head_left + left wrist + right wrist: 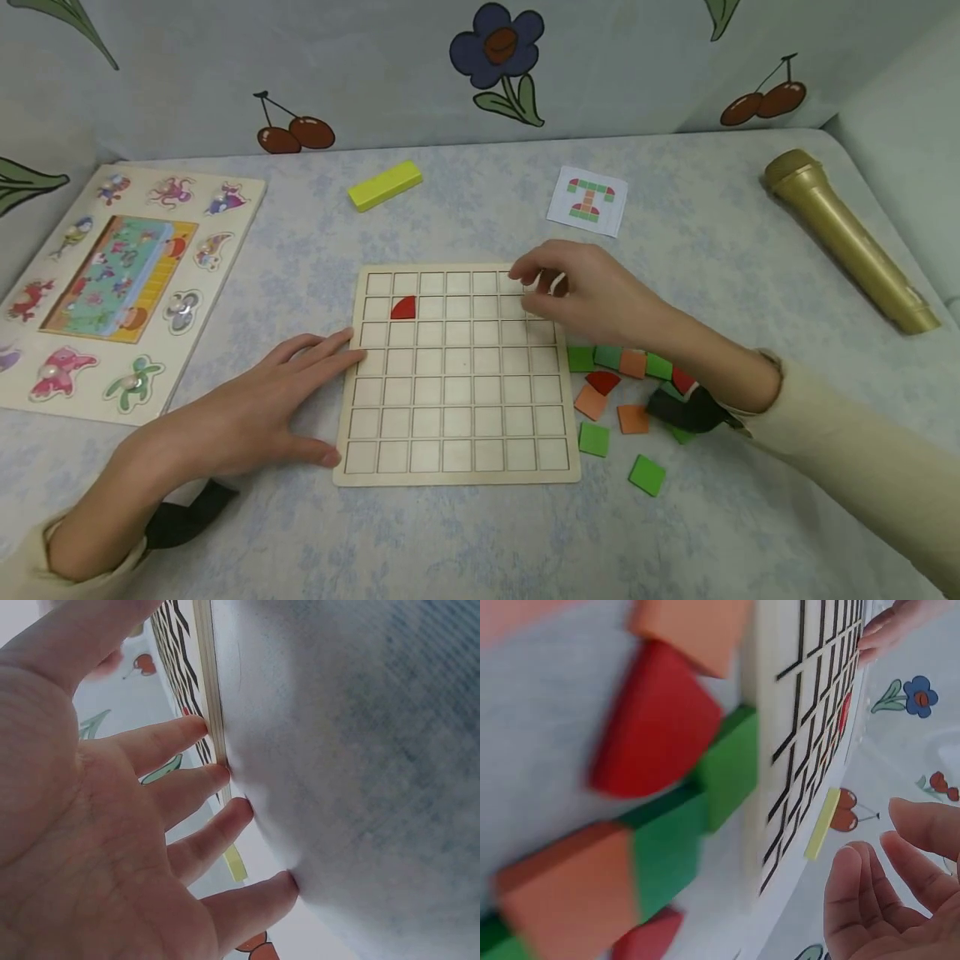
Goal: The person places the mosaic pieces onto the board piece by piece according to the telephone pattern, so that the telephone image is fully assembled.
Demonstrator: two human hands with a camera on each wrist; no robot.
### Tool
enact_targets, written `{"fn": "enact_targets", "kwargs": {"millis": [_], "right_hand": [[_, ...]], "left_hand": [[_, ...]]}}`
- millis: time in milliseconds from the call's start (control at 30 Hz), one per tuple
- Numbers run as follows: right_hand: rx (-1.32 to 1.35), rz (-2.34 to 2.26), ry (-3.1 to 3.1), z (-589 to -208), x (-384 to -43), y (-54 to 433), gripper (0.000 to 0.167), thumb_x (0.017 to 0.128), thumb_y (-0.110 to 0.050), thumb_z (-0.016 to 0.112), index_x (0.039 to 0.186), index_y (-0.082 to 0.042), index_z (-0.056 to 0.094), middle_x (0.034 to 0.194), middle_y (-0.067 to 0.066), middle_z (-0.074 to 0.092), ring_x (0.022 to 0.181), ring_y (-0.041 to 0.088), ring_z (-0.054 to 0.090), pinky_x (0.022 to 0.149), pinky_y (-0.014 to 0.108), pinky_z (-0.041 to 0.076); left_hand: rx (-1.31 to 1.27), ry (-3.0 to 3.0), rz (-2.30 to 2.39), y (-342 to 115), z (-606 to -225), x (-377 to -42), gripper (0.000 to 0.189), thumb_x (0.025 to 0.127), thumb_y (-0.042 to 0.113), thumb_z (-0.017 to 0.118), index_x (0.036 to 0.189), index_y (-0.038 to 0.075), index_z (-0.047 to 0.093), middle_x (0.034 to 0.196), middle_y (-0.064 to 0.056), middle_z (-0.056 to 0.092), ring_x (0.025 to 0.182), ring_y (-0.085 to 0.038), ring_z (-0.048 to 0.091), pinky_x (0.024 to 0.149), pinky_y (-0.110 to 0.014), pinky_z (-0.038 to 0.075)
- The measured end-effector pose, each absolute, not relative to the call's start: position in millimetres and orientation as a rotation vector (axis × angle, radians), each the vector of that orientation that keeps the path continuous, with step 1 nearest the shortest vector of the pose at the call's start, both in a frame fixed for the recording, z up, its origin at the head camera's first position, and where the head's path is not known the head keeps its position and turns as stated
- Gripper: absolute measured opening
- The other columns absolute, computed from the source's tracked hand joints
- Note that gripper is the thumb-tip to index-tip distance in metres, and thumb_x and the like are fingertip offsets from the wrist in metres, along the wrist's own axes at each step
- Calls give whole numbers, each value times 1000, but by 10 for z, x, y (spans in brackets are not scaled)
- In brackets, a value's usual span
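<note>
A pale wooden grid board (457, 421) lies in the middle of the table. One red quarter-round piece (404, 308) sits in its second row, near the left side. My left hand (255, 408) touches the board's left edge with spread fingers; the left wrist view shows its fingertips (196, 726) against that edge. Over the upper right corner hovers my right hand (581, 283), fingers loosely bent and thumb apart. In the right wrist view nothing shows between its fingers (845, 881). Beside the board's right edge lie loose green squares (594, 439), orange squares (633, 419) and red quarter-rounds (602, 382), partly hidden by the right arm.
A pattern card (587, 201) lies behind the board, showing a red, green and orange figure. Further left is a yellow block (386, 186). A picture puzzle board (225, 275) lies at the far left, and a gold microphone (851, 242) at the far right.
</note>
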State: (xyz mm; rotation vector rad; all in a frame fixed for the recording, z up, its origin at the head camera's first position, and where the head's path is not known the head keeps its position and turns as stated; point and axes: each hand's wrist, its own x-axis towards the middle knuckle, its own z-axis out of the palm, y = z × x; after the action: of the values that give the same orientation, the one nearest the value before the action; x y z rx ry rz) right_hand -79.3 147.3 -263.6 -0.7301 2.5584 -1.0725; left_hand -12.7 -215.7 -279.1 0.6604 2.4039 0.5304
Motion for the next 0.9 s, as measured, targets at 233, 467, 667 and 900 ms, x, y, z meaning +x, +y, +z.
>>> {"fn": "enact_targets", "kwargs": {"millis": [233,467,667,900], "right_hand": [[-659,-1026,2586,-2690,-584,1876,23,92,-5,68,115,-2,68,102,3,66,88,16,56,78,33,49],[-628,-999,2577,-2736,-430,2083,24,90,-8,73,114,-5,70,99,-1,65,84,14,57,71,27,49],[-614,-985,2533,-2787,-367,2152,26,89,-7,73,115,-5,69,90,-3,62,79,15,56,66,26,48],[-654,-986,2525,-2858,-329,2167,28,87,-3,74,114,-6,69,88,-5,59,76,12,54,66,26,47]], "left_hand": [[655,2403,539,-2161,-2786,-118,103,73,58,80,157,25,28,165,-1,10,146,-31,10,103,-58,32],[665,2412,526,-2150,-2779,-117,103,74,59,79,157,26,28,165,-1,10,146,-31,11,103,-58,33],[660,2410,528,-2144,-2776,-116,102,74,59,78,157,26,28,165,-2,10,146,-31,11,103,-58,34],[678,2414,524,-2147,-2783,-126,102,74,58,79,157,25,28,165,-3,10,146,-31,12,103,-58,33]]}}
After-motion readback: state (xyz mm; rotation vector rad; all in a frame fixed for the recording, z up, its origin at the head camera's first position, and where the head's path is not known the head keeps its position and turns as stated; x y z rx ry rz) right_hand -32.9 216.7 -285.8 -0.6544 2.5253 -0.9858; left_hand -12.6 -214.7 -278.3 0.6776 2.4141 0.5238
